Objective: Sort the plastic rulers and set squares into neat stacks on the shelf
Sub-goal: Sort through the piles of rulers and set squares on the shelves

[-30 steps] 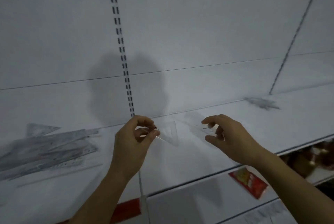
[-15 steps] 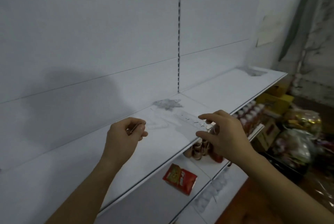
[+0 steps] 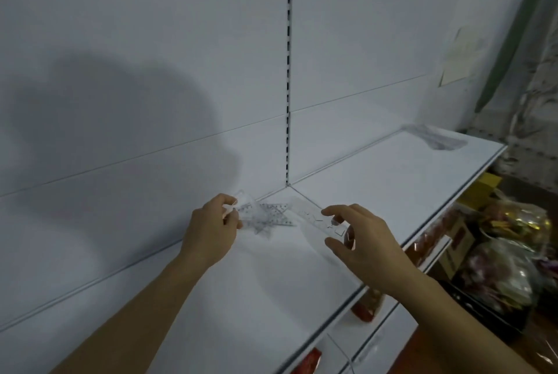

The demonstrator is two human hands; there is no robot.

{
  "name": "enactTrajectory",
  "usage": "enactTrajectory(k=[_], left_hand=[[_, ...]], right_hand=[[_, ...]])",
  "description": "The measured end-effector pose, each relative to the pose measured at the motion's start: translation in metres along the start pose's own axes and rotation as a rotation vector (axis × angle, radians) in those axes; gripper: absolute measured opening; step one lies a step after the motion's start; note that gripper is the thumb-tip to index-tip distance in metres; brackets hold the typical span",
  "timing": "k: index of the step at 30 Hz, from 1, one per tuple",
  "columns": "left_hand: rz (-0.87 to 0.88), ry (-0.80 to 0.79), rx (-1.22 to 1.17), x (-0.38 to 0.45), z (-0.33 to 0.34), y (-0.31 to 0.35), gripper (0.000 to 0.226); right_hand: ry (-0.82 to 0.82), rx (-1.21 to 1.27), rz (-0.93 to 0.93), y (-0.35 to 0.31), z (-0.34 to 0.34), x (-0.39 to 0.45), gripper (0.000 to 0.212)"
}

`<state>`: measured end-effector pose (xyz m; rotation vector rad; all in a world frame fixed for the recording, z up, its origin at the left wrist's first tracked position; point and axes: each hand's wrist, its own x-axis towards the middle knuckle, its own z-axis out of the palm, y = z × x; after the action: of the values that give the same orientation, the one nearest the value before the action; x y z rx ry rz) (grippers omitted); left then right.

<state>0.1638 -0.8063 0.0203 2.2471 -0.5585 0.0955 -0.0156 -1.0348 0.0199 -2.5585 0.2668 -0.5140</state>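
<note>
Standing at a white shelf (image 3: 377, 192), the person has both hands raised over it. The left hand (image 3: 211, 228) has its fingers curled, pinching the corner of a clear plastic set square (image 3: 244, 200), which tilts up just above a small heap of clear rulers and set squares (image 3: 268, 216) lying on the shelf close to the back panel. The right hand (image 3: 359, 240) pinches the near end of a clear ruler (image 3: 314, 215) between thumb and forefinger; the ruler slants away from it toward the slotted upright (image 3: 289, 71) and sits just beside the heap, though I cannot tell whether its far end touches the shelf. A second, blurred heap of clear pieces (image 3: 437, 139) lies well apart, at the far right end of the shelf. A pale paper sheet (image 3: 459, 62) hangs on the wall beyond. Below the shelf edge, red packets (image 3: 367, 310) show on a lower shelf, and wrapped goods (image 3: 507, 268) crowd the floor area to the right.
</note>
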Motion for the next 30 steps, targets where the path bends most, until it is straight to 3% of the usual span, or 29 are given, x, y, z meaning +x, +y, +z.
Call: enactTrajectory(k=[6,14,23,30], left_hand=[[0.092,0.021,0.395,0.012,-0.007,-0.012,0.033],[0.313,0.096,0.094,0.029,-0.007,0.011,0.024],[0.515,-0.015,0.131,0.082,0.101,0.080,0.024],[0.611,-0.112,0.136,0.131,0.222,0.171,0.022]], right_hand=[[-0.079,-0.019,-0.134,0.009,0.029,0.059,0.044],[-0.017,0.077,-0.214,0.015,0.036,0.098,0.044],[0.141,0.002,-0.007,0.126,-0.042,0.094,0.018],[0.273,-0.029,0.075,0.251,-0.116,0.101,0.017]])
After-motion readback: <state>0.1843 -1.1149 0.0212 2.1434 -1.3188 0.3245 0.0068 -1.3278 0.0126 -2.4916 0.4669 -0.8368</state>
